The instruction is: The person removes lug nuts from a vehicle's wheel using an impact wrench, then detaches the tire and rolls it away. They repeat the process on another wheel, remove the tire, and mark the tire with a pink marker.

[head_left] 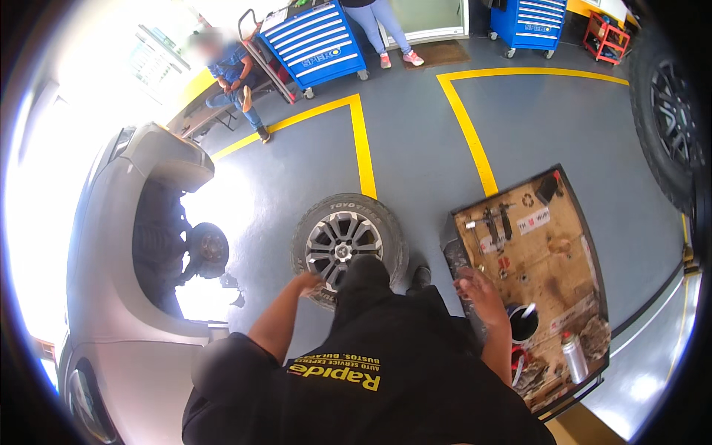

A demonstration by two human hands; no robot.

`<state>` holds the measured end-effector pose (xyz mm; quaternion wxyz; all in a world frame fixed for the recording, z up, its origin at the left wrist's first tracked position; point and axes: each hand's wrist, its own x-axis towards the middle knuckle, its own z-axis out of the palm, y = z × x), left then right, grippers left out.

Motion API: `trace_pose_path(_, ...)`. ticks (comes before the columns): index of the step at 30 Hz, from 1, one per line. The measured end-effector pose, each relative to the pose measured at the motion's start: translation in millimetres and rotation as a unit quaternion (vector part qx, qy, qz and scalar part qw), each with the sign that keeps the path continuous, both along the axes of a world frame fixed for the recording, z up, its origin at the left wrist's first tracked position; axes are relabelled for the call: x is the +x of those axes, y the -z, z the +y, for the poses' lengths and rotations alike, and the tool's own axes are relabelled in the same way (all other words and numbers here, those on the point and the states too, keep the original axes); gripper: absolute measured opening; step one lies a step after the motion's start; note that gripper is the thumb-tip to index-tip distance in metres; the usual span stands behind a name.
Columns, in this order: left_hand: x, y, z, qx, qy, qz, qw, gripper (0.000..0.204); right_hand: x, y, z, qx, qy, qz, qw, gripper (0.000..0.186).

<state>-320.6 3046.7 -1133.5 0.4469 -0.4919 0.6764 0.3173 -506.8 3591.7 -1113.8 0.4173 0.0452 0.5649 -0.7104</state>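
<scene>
A wheel with a black tyre (pixel 391 222) and a grey-and-black alloy rim stands in front of my legs. My left hand (pixel 307 283) is at the tyre's near left side; its fingers are blurred, and whether they touch the rubber is unclear. Over the left edge of a cardboard-topped cart (pixel 571 278), my right hand (pixel 480 295) has its fingers apart with nothing visible in them. Dark tools with a silver end (pixel 506 221) lie on the cardboard beyond it. Close to my right wrist is a dark round container (pixel 523 323) with a pale rim.
At left, a silver vehicle (pixel 111 245) shows a bare wheel hub (pixel 210 251). The cart also carries a spray can (pixel 573 359) and a crumpled rag (pixel 595 338). Blue tool cabinets (pixel 311 48), a seated person (pixel 236 74) and a standing person (pixel 377 22) are farther off.
</scene>
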Motion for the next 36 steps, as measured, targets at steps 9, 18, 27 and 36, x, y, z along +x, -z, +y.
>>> trace_pose_path(9, -1.4, -80.2, -71.6, 0.010, -0.087, -0.317, 0.944, 0.031, -153.1, 21.3, -79.3, 0.060, 0.106, -0.080, 0.989, 0.037)
trace_pose_path(18, -193.8, 90.6, -273.0, -0.027, -0.171, -0.055, 0.983, 0.033, -406.1, 69.8, -240.1, 0.120, 0.071, -0.014, 0.990, 0.036)
trace_pose_path(27, -573.8, 55.1, -467.1, -0.030, -0.205, 0.085, 0.975, 0.033, -496.9, 349.8, -355.3, 0.357, -0.289, -0.228, 0.858, 0.036)
trace_pose_path(36, -925.6, 39.1, -652.9, -0.149, -0.192, 0.382, 0.892, 0.034, -721.7, 412.7, -486.4, 0.306, -0.101, -0.289, 0.901, 0.036)
